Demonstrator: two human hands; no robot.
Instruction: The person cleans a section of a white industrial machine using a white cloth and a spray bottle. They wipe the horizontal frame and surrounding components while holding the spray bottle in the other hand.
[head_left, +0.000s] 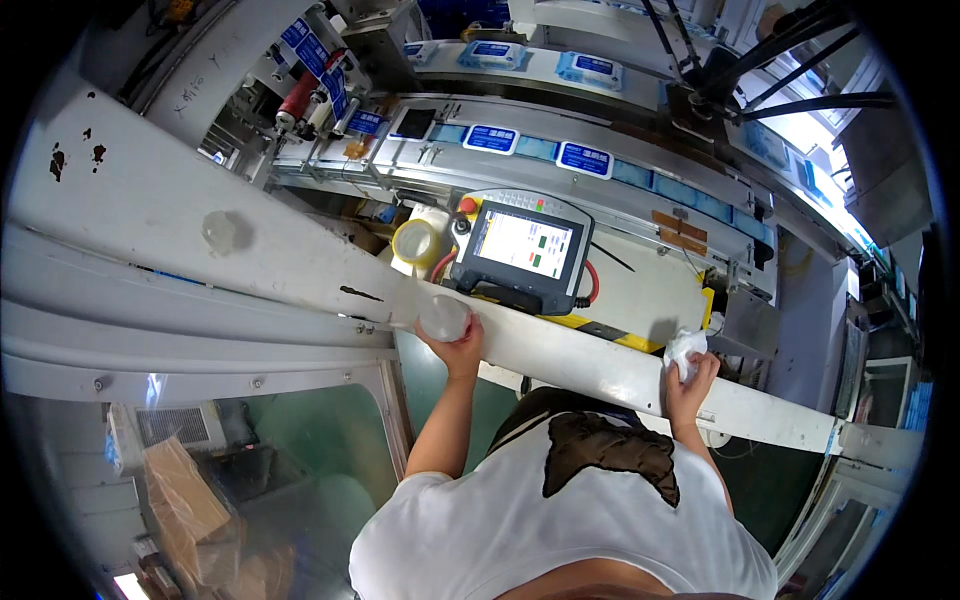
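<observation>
My left hand (458, 350) is closed around a translucent, round, cup-like piece (443, 317) at the white beam (570, 355). What exactly this piece is, I cannot make out. Further right, my right hand (692, 388) grips a crumpled white cloth (685, 348) at the same beam. Just beyond the beam, between my hands, a control pendant (525, 250) leans with its screen lit. A roll of yellowish tape (415, 243) sits to its left, next to the pendant's red button (467, 205).
Behind the pendant runs a conveyor with blue-and-white labels (585, 160). Wrapped blue-and-white packs (590, 68) lie on another belt farther back. Black robot arms (780, 60) hang at the upper right. A small translucent piece (218, 232) is on the beam's left part. Cardboard (185, 490) stands at lower left.
</observation>
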